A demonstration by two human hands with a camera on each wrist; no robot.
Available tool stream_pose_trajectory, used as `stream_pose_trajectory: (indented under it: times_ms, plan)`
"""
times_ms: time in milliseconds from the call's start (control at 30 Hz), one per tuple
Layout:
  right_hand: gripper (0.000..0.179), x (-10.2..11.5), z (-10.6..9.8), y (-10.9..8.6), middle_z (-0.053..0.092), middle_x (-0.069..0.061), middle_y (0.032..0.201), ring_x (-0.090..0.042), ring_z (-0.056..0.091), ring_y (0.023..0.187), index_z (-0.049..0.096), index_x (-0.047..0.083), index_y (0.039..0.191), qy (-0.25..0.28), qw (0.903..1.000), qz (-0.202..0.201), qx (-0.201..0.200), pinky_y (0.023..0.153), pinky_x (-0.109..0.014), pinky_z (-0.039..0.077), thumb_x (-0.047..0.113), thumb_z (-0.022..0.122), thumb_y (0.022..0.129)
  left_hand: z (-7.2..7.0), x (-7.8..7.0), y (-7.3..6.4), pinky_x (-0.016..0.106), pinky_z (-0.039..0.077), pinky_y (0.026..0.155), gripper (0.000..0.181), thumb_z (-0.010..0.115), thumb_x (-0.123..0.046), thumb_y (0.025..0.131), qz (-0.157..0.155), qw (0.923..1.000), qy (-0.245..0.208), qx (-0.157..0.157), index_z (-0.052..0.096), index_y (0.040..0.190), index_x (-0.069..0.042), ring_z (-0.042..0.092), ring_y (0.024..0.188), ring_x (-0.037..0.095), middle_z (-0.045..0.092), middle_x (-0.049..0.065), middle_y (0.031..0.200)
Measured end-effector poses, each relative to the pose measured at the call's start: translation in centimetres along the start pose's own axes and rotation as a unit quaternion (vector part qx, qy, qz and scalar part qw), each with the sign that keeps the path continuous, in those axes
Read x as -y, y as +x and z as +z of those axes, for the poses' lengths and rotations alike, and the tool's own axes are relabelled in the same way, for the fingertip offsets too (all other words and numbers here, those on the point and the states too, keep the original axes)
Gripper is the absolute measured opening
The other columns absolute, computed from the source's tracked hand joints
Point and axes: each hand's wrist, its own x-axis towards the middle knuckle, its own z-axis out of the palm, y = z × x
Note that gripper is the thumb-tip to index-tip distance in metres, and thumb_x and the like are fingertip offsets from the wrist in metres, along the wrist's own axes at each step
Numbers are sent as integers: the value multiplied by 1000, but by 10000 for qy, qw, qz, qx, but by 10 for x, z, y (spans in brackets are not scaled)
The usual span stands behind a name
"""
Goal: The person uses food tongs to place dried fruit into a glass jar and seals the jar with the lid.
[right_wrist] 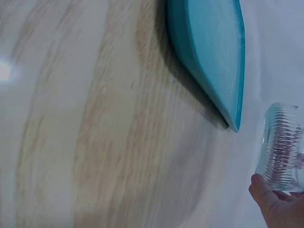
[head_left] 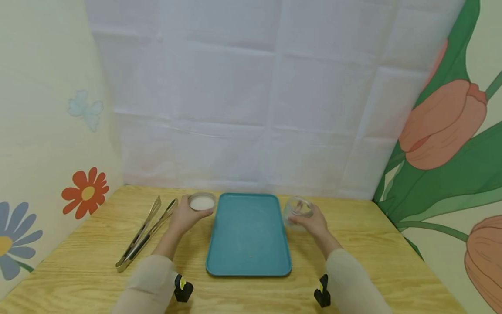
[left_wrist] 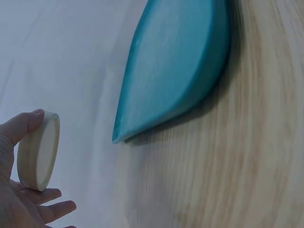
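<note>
My left hand pinches a shallow round pale piece just left of the tray's far end. In the left wrist view this pale piece has a cream side and a whitish face; whether it is a lid or a small dish I cannot tell. On the other side, my right hand grips a clear glass jar. Ribbed walls show on the jar in the right wrist view, with something pinkish-brown showing in or through it. Between the hands lies a blue-green rectangular tray.
Metal tongs with dark grips lie on the wooden table, left of my left hand. A white sheet hangs behind the table. Flower-painted walls stand at both sides. A tiny speck lies on the tray's near part.
</note>
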Motion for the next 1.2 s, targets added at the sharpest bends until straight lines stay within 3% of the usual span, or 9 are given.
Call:
stream_pose_trajectory:
  times_ms: [267, 500, 733, 967, 1200]
  plan:
    - [71, 12, 19, 2, 58, -16, 93, -26, 56, 82, 40, 3, 123, 658, 9975, -220, 137, 80, -39, 39, 12, 76, 63, 18, -16, 2, 46, 40, 72, 85, 72, -43, 63, -40, 9998, -115, 170, 32, 123, 2, 48, 95, 36, 48, 24, 110]
    - [73, 17, 33, 2, 52, -17, 102, -28, 48, 93, 41, 1, 122, 332, 9988, -360, 5, 81, -40, 37, 15, 78, 61, 30, -28, 0, 47, 40, 73, 84, 73, -42, 61, -34, 9998, -127, 166, 34, 123, 0, 48, 95, 35, 49, 23, 110]
    - [74, 22, 44, -1, 54, -18, 100, -29, 51, 90, 41, 2, 123, 307, 9988, -369, 73, 79, -40, 39, 14, 78, 60, 42, -34, -1, 48, 40, 72, 83, 74, -41, 60, 18, 9996, -204, 187, 36, 122, -3, 49, 96, 34, 49, 20, 111]
    - [79, 23, 54, 0, 50, -19, 111, -32, 45, 101, 41, 2, 123, -291, 9984, -480, 24, 82, -43, 36, 18, 80, 56, 52, -40, -2, 46, 40, 72, 81, 76, -39, 58, 347, 9991, -188, 134, 39, 120, -3, 50, 93, 31, 52, 17, 106]
    - [76, 21, 63, -4, 50, -17, 112, -31, 44, 102, 44, 3, 121, -232, 9988, -408, 114, 84, -42, 34, 16, 81, 56, 59, -47, -5, 45, 40, 70, 83, 77, -36, 58, 561, 9982, -30, 212, 39, 123, -2, 52, 90, 30, 54, 16, 104]
